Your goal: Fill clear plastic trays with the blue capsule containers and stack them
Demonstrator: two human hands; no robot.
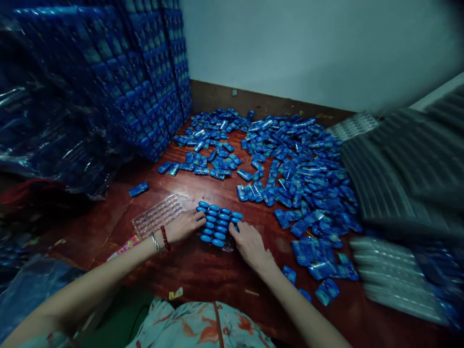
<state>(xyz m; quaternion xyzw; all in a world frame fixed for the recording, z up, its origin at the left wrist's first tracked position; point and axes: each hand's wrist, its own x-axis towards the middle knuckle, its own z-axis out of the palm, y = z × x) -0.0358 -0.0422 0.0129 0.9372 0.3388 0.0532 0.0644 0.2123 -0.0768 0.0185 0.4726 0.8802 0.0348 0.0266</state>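
Observation:
Blue glossy oval pieces (216, 222) sit in close rows in front of me, with a bit of clear plastic showing at their lower right. My left hand (185, 225) rests at the left side of the rows, fingers drawn together; whatever lies under the fingertips is hidden. On the opposite side, my right hand (251, 241) has its thumb and fingers closed on a blue oval piece (232, 226) at the end of a row. An unfilled clear plastic blister tray (159, 216) with moulded hollows lies left of the rows, partly behind my left wrist.
Many small blue packets (308, 179) are heaped on the reddish-brown tabletop (203, 275). Tall stacks of blue packs (145, 77) in clear film stand at the left. Stacked clear trays (395, 275) and dark ridged trays (402, 164) occupy the right, near a pale wall (308, 48).

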